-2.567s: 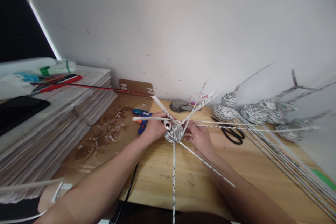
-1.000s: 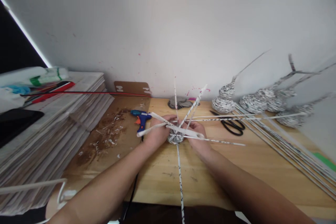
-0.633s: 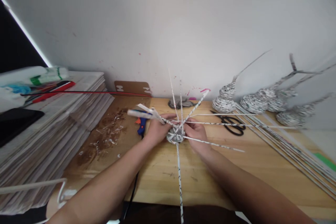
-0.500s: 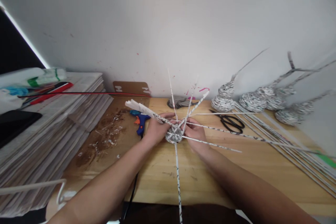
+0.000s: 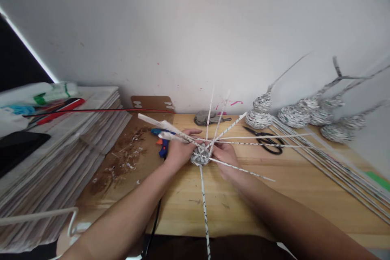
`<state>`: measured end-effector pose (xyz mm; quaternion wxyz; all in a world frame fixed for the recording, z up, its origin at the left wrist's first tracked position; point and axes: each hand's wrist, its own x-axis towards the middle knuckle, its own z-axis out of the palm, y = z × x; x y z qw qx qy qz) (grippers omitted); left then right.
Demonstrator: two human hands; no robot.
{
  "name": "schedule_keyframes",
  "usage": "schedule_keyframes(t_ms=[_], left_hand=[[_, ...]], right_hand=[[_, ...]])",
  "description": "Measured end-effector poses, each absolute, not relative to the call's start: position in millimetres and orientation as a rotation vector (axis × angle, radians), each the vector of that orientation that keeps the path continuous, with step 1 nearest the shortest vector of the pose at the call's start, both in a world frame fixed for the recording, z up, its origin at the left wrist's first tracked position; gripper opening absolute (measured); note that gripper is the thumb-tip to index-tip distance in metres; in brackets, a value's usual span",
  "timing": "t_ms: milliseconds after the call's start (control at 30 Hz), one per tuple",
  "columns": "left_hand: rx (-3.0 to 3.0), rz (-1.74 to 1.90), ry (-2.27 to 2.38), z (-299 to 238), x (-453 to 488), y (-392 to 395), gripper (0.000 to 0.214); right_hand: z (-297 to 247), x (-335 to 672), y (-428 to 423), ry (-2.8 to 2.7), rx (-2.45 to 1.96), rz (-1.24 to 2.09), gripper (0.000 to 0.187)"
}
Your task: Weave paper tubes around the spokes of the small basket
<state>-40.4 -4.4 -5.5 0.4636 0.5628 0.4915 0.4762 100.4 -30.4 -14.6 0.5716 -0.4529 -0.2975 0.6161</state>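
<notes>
Wooden table (image 5: 274, 195), scissors (image 5: 265, 141), perhaps glue gun (image 5: 161, 142)

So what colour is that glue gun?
The glue gun is blue with an orange trigger; the head view shows it.

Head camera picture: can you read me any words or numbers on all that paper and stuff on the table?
No text here can be read.
Stack of newspapers: print too small and blurred.
Woven paper bundle, gripped by the left hand and right hand: only black specks of print, unreadable.
Green-and-white packet on the stack: label blurred.
Finished woven pieces by the wall: print unreadable.
</notes>
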Motion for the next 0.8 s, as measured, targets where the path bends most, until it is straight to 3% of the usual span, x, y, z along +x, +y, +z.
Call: schedule_keyframes(t_ms=[267, 533, 800], left_hand=[[1.736, 1.195, 1.385, -7.2, -40.5, -5.9, 0.005], [1.912, 1.147, 1.327, 0.6, -41.3, -11.8, 0.008], [1.565, 1.074, 1.262, -2.5, -39.7, -7.0, 0.016]], right_hand=[[-18.8, 97.6, -30.5, -0.76, -1.068, 1.374, 0.024], [-12.7, 97.3, -35.5, -0.611, -1.053, 1.485, 0.021], [-10.7, 100.7, -34.5, -0.613, -0.977, 1.483, 0.021]])
